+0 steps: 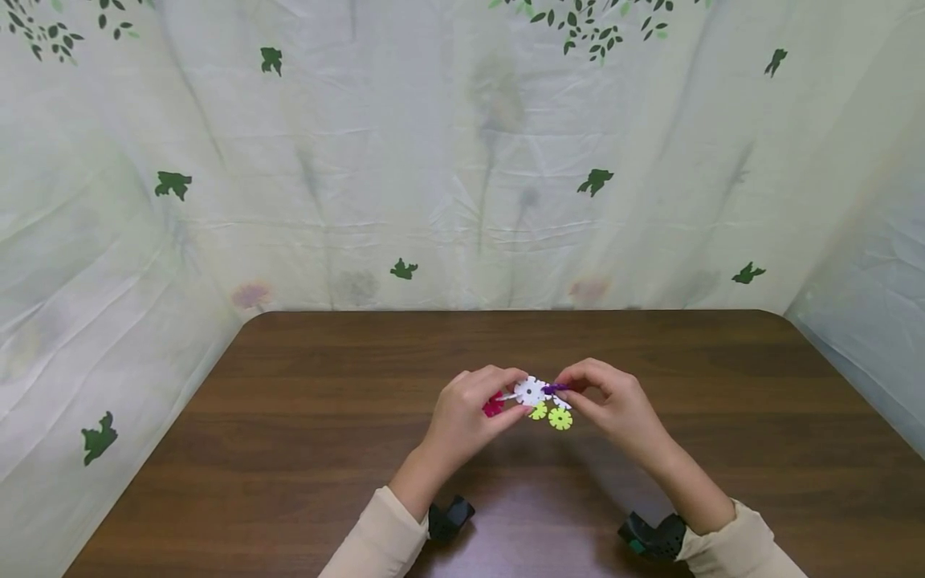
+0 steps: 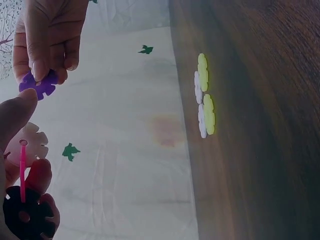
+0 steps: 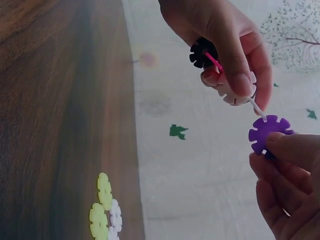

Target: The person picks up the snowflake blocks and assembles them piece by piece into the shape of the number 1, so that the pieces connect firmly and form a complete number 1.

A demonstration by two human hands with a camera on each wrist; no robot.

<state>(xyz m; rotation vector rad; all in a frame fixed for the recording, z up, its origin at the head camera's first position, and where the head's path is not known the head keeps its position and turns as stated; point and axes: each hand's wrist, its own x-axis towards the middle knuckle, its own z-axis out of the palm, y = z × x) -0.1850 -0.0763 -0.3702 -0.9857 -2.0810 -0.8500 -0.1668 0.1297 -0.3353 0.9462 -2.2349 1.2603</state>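
Observation:
My left hand [image 1: 471,411] pinches a notched white plastic disc [image 1: 530,391]. A pink strip [image 2: 22,172] links that disc to a notched disc [image 1: 494,404], pinkish red in the head view but dark in the wrist views. Facing it, my right hand [image 1: 616,404] pinches a notched purple disc [image 3: 267,134] between thumb and fingers. A thin white strip [image 3: 257,108] spans from the white disc to the purple disc's edge. Whether its end sits inside a hole cannot be told. In the left wrist view, my left thumb [image 2: 17,112] comes close to the purple disc.
Beyond the hands, two yellow-green discs [image 1: 560,418] and two white discs [image 2: 202,121] lie together on the brown wooden table [image 1: 289,482]. Black wrist cameras [image 1: 450,518] sit at both cuffs. A pale patterned curtain [image 1: 433,160] stands behind the table.

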